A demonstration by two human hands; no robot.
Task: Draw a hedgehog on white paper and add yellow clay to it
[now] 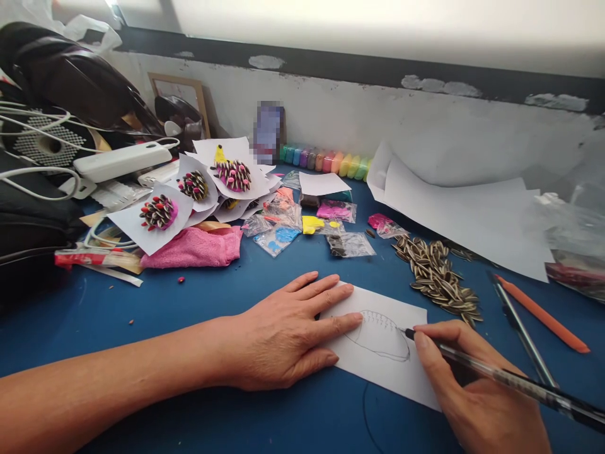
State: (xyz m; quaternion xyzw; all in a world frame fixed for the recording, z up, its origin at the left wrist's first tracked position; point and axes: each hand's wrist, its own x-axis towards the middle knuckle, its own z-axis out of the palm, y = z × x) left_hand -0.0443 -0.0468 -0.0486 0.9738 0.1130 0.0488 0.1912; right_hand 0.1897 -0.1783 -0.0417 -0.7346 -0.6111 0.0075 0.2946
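White sheet (373, 369): flat on the blue worktop (179, 416), well in front of its back edge, bearing a drawing (382, 340) of a rounded outline with short strokes along its upper part

Left hand (288, 334): palm down, fingers spread, across the sheet's left edge, one fingertip at the outline

Right hand (477, 400): pinching a dark pen (501, 374) between thumb and fingers, tip at the outline's right side

Striped seeds (437, 277): heaped beyond the sheet's far right corner

Orange stick (543, 315): beside a second pen (524, 334), toward the worktop's right edge

Clear packets (357, 244): behind the sheet, with coloured contents

Seed-covered figures (158, 214): on papers toward the back left corner, behind a pink cloth (198, 247)

Coloured row (331, 162): along the back edge
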